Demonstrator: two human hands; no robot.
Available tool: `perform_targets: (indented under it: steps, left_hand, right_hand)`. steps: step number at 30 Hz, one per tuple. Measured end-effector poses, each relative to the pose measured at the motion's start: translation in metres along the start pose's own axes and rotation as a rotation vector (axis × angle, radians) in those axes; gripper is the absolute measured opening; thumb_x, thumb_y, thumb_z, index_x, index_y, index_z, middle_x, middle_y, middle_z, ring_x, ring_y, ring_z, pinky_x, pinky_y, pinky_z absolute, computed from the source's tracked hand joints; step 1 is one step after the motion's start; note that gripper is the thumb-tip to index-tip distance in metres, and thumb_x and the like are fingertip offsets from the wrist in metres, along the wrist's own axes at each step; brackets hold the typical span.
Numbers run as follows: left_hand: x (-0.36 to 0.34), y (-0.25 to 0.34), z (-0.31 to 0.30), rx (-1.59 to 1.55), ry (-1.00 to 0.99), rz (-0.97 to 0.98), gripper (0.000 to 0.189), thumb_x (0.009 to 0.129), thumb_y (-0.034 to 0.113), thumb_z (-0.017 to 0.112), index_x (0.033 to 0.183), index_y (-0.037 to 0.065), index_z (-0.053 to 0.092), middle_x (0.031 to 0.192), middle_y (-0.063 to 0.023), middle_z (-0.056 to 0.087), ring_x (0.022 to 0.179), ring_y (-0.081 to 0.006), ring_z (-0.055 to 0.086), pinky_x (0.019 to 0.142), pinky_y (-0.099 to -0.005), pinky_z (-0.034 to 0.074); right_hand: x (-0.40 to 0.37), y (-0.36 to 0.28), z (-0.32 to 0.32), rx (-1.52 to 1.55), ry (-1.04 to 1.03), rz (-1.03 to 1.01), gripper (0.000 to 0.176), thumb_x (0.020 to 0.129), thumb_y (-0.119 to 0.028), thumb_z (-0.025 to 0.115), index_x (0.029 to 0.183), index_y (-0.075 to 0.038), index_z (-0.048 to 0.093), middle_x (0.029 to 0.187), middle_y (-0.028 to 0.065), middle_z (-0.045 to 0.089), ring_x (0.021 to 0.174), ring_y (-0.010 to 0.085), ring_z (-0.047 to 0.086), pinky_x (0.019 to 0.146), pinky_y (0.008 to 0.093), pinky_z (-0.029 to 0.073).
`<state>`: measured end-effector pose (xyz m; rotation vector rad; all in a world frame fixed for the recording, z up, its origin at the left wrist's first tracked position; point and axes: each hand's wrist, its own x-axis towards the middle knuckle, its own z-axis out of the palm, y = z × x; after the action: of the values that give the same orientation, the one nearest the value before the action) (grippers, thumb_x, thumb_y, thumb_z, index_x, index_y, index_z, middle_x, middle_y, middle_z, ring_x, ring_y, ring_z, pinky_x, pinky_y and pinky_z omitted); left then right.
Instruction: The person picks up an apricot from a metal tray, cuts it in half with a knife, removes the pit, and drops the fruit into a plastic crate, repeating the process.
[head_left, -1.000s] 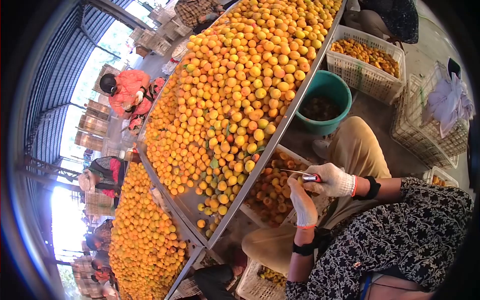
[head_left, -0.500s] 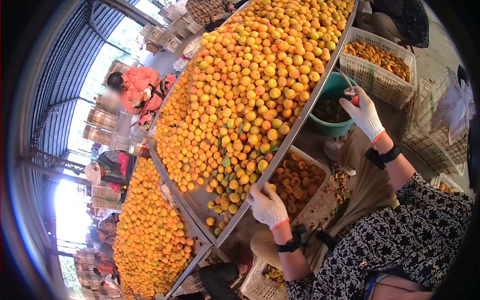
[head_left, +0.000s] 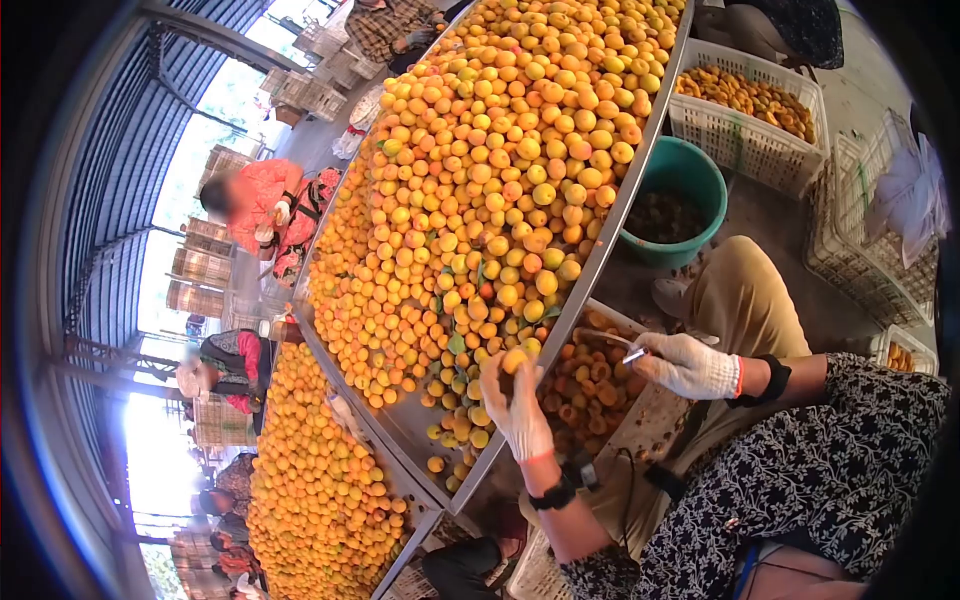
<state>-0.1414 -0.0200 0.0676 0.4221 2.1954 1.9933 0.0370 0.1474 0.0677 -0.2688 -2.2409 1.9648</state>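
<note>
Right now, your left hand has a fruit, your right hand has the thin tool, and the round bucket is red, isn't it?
Not quite: the head view shows that the round bucket is blue-green, not red. Your left hand does have a fruit, and your right hand has the thin tool.

A fruit-sorting shed: ribbed metal wall point(head_left: 110, 180), long fruit-heaped tables point(head_left: 395, 400), stacked crates point(head_left: 200, 265).
</note>
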Motion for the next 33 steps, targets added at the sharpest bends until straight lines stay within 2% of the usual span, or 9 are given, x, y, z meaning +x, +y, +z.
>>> perform_targets:
  steps: [2,3,5,7,13,19,25,29,33]
  left_hand:
    - [-0.032,0.025,-0.002,-0.420,-0.152,-0.149,0.036,0.094,0.008,0.058,0.127,-0.001,0.050,0.120,-0.0150,0.059,0.100,-0.0183,0.060,0.086,-0.0283,0.049]
    - [-0.045,0.033,-0.002,-0.419,-0.149,-0.147,0.036,0.094,0.008,0.058,0.127,-0.001,0.050,0.120,-0.0150,0.059,0.100,-0.0183,0.060,0.086,-0.0283,0.049]
    - [-0.068,0.044,-0.001,-0.479,-0.193,-0.099,0.043,0.093,0.008,0.058,0.133,-0.003,0.046,0.120,-0.0135,0.059,0.098,-0.0168,0.058,0.085,-0.0290,0.047]
    - [-0.084,0.055,0.002,-0.469,-0.187,-0.053,0.043,0.093,0.008,0.057,0.134,-0.003,0.045,0.120,-0.0141,0.059,0.097,-0.0170,0.059,0.085,-0.0287,0.047]
    - [-0.100,0.053,0.001,-0.503,-0.239,0.033,0.042,0.094,0.010,0.057,0.133,-0.004,0.046,0.113,-0.0148,0.060,0.093,-0.0164,0.058,0.083,-0.0282,0.047]
    - [-0.107,0.064,0.003,-0.396,-0.238,0.050,0.038,0.095,0.009,0.056,0.129,-0.007,0.049,0.109,-0.0141,0.061,0.092,-0.0169,0.058,0.083,-0.0284,0.047]
    - [-0.106,0.060,0.001,-0.305,-0.217,0.067,0.036,0.093,0.006,0.058,0.126,-0.007,0.052,0.109,-0.0147,0.062,0.091,-0.0171,0.060,0.083,-0.0278,0.049]
    - [-0.107,0.057,0.001,-0.237,-0.209,0.071,0.033,0.092,0.006,0.060,0.122,-0.006,0.055,0.107,-0.0145,0.063,0.088,-0.0173,0.061,0.081,-0.0288,0.051]
    - [-0.110,0.059,0.009,-0.230,-0.164,0.065,0.033,0.093,0.012,0.062,0.121,-0.005,0.056,0.106,-0.0145,0.064,0.091,-0.0176,0.061,0.083,-0.0300,0.050]
  right_hand:
    - [-0.002,-0.005,0.010,0.003,-0.045,-0.090,0.034,0.102,-0.036,0.045,0.105,-0.003,0.055,0.072,0.0095,0.053,0.068,0.0193,0.053,0.063,0.0332,0.046]
    - [-0.004,-0.013,0.015,0.006,-0.043,-0.113,0.034,0.101,-0.036,0.046,0.104,-0.003,0.054,0.069,0.0139,0.055,0.064,0.0265,0.056,0.060,0.0376,0.045]
    - [-0.009,-0.023,0.019,-0.053,-0.071,-0.122,0.034,0.101,-0.035,0.047,0.103,-0.002,0.055,0.068,0.0124,0.055,0.061,0.0261,0.056,0.057,0.0361,0.045]
    - [-0.014,-0.022,0.024,-0.122,-0.098,-0.146,0.033,0.101,-0.032,0.047,0.102,-0.001,0.055,0.066,0.0145,0.056,0.057,0.0319,0.057,0.053,0.0379,0.044]
    - [-0.028,-0.019,0.031,-0.132,-0.070,-0.223,0.035,0.100,-0.035,0.048,0.102,-0.001,0.052,0.059,0.0173,0.051,0.057,0.0365,0.057,0.051,0.0420,0.042]
    - [-0.041,-0.029,0.027,-0.088,-0.051,-0.168,0.034,0.100,-0.034,0.047,0.102,-0.001,0.051,0.057,0.0151,0.051,0.055,0.0321,0.058,0.050,0.0398,0.042]
    - [-0.041,-0.030,0.026,-0.088,-0.145,-0.071,0.036,0.101,-0.036,0.045,0.104,-0.001,0.052,0.059,0.0156,0.054,0.056,0.0325,0.060,0.051,0.0392,0.045]
    - [-0.043,-0.033,0.031,-0.109,-0.119,-0.132,0.038,0.101,-0.038,0.044,0.102,-0.001,0.052,0.060,0.0164,0.055,0.056,0.0333,0.060,0.052,0.0400,0.046]
    - [-0.041,-0.036,0.031,-0.149,-0.151,-0.005,0.038,0.101,-0.038,0.044,0.104,-0.001,0.052,0.064,0.0187,0.058,0.060,0.0359,0.062,0.053,0.0413,0.046]
